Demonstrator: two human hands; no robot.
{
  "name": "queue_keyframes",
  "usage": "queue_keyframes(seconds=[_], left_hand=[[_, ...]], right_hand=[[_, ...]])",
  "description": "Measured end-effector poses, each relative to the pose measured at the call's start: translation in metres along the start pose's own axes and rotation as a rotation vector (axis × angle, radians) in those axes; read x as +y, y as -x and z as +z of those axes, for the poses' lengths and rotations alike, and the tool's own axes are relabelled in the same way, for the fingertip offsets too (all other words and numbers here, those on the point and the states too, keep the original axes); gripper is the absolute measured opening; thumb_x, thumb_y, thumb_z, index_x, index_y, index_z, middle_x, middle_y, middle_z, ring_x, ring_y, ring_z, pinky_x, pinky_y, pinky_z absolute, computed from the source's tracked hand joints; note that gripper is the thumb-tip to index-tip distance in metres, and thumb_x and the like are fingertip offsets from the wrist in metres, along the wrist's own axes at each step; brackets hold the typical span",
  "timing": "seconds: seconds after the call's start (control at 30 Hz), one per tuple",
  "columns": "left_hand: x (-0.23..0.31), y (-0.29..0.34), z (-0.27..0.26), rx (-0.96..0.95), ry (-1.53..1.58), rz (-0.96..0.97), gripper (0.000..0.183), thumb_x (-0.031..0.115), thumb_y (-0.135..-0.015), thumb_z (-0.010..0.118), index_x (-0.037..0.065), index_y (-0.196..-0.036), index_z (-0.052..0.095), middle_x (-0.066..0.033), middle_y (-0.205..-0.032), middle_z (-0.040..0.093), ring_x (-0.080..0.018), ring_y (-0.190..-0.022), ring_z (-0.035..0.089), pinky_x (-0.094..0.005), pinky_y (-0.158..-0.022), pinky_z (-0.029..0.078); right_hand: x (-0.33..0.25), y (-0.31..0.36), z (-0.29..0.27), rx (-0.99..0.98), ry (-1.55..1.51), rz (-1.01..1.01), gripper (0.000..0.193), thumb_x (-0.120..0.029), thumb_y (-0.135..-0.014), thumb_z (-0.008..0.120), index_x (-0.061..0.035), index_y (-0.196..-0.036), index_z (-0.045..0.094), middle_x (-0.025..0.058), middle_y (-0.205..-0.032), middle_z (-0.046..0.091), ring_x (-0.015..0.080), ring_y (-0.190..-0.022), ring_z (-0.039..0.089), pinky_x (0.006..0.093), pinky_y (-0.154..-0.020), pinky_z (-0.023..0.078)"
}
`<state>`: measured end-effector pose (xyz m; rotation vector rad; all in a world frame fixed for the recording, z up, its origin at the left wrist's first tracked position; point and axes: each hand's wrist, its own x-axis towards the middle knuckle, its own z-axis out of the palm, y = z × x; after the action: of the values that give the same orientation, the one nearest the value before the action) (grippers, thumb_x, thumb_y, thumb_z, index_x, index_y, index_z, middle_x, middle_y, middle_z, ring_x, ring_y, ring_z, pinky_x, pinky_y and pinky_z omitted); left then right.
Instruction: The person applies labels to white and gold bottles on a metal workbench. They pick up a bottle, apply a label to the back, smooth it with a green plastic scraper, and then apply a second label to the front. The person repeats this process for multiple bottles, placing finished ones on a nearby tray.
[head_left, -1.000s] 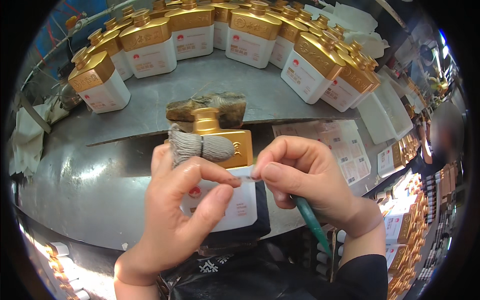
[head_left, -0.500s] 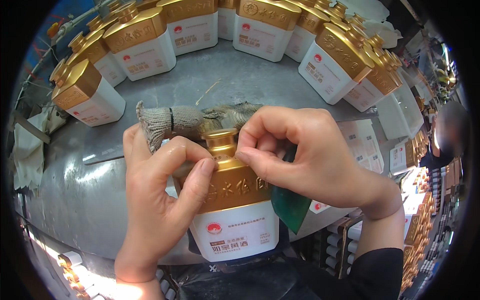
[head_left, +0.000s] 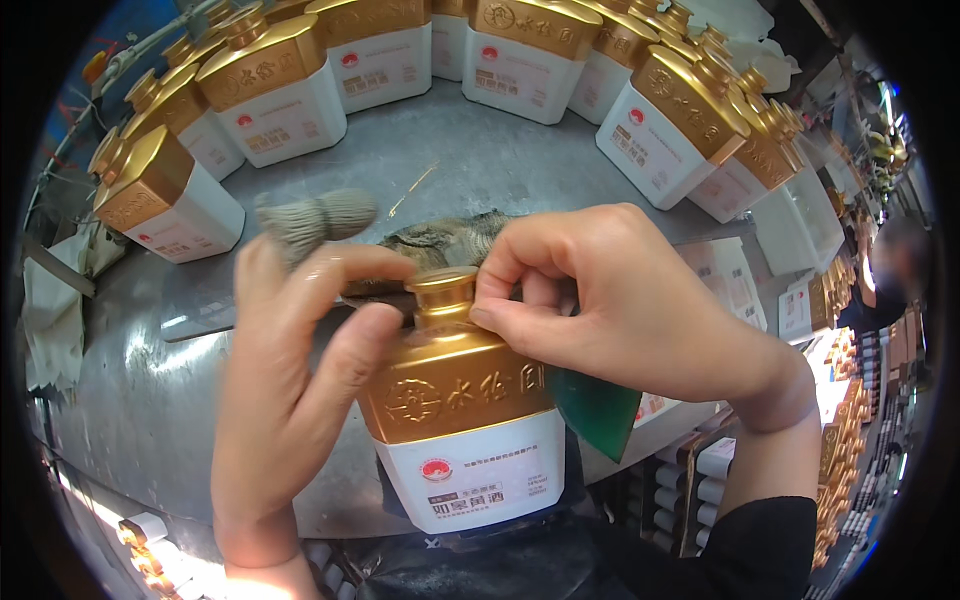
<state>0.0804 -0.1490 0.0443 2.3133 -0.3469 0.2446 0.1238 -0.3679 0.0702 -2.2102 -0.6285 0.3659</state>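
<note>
White bottle (head_left: 475, 460) with glossy gold shoulder (head_left: 450, 415) is set at near edge of metal bench (head_left: 365, 160), matching bottles (head_left: 375, 65) behind; red emblem (head_left: 436, 470) and dark characters (head_left: 468, 503) are printed on white, relief characters (head_left: 475, 392) moulded into gold. Left grip (head_left: 285, 350) is released near neck (head_left: 442, 295), partly blocked by right grip (head_left: 610, 310); green tool (head_left: 597, 412) is clasped there, pinch contents hidden.

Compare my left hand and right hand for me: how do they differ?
The left hand has its thumb and forefinger apart; the right hand has them pinched together beside the neck of the bottle. The left hand has a grey cover at its fingers, while a green tool shows beneath the right hand. The left hand looks blurred, the right hand sharper. Both are at the bottle's gold top.
</note>
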Motion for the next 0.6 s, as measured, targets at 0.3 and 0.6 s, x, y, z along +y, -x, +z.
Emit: queue_keyframes(seconds=[0.3, 0.6], left_hand=[[-0.014, -0.031, 0.001, -0.300, 0.184, -0.037, 0.039, 0.037, -0.075, 0.078, 0.003, -0.091, 0.067, -0.0041, -0.090, 0.055, -0.0152, -0.091, 0.047, -0.0263, -0.083, 0.039], [-0.022, -0.033, -0.002, -0.331, 0.229, -0.017, 0.037, 0.035, -0.072, 0.080, 0.004, -0.089, 0.067, -0.0063, -0.102, 0.059, -0.0195, -0.103, 0.048, -0.0312, -0.093, 0.036]], right_hand=[[0.007, 0.002, -0.002, -0.043, -0.159, 0.141, 0.013, -0.011, -0.088, 0.068, 0.0010, -0.084, 0.066, -0.0029, -0.068, 0.060, 0.0004, -0.060, 0.051, 0.0171, -0.053, 0.039], [0.012, -0.001, 0.000, -0.062, -0.232, 0.147, 0.013, -0.011, -0.087, 0.069, 0.0009, -0.083, 0.066, -0.0014, -0.071, 0.062, 0.0004, -0.060, 0.052, 0.0175, -0.053, 0.039]])
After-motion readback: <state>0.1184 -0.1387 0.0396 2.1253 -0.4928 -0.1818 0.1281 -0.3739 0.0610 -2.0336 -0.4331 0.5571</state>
